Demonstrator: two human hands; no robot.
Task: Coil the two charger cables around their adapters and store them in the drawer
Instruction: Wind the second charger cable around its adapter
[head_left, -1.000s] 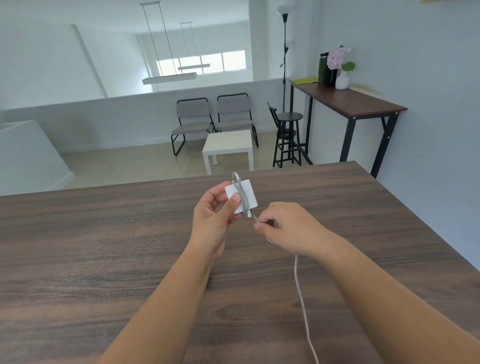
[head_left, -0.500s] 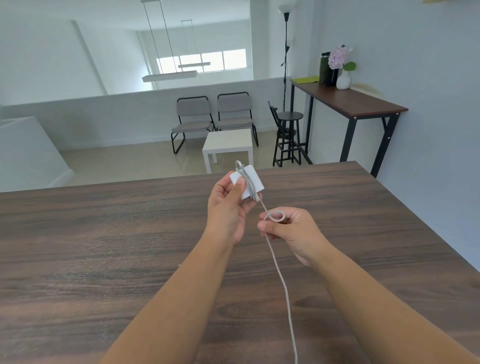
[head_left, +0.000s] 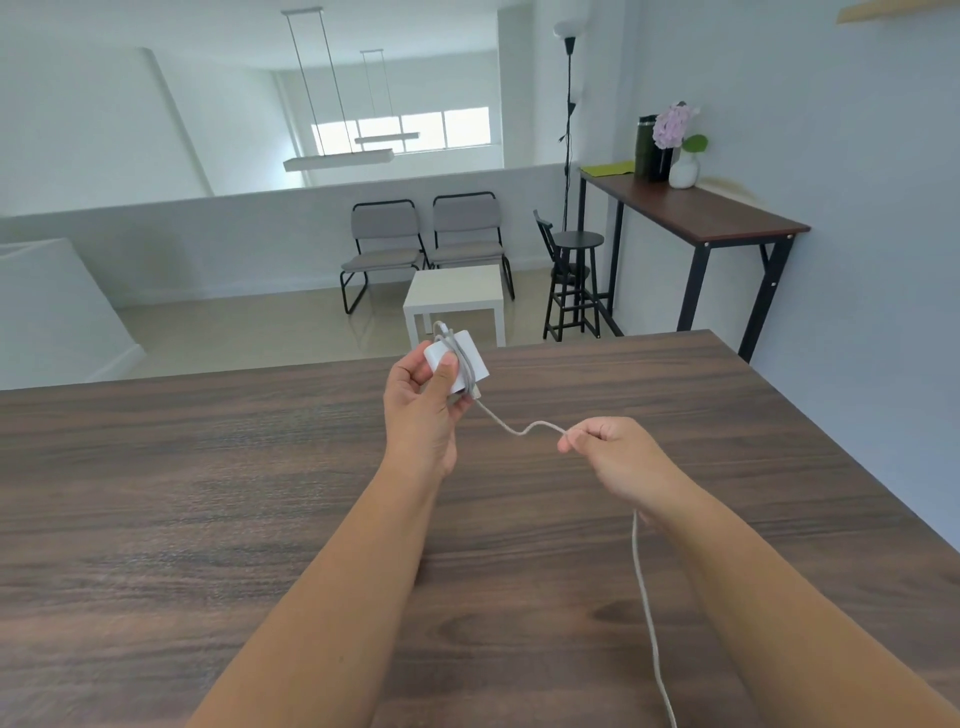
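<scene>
**Operator:** Cable (head_left: 647, 597) first: the loose tail comes up from the near edge of the frame, over the dark wood counter (head_left: 156, 519), and passes under my right hand (head_left: 613, 457). That hand is curled closed, thumb and forefinger pinching the cord at its far-left tip.

**Observer:** What changed in the last second?

**Operator:** The right hand was close up against the adapter; now it has pulled out to the right and nearer me. A short wavy run of slack hangs between the two hands, so I judge one lap is done and I'm drawing cord for another.

**Observer:** And the adapter?

**Operator:** Adapter (head_left: 465, 364) is farther off, held above the counter's far edge in my left hand (head_left: 423, 410), fingers closed around it and the thumb pressing down on the wraps. A few turns already sit around its middle. Plenty of cord is left, and I see neither the second charger nor the drawer.

**Observer:** Any brand or print?

**Operator:** None I can read; the white block looks blank from here.
</scene>
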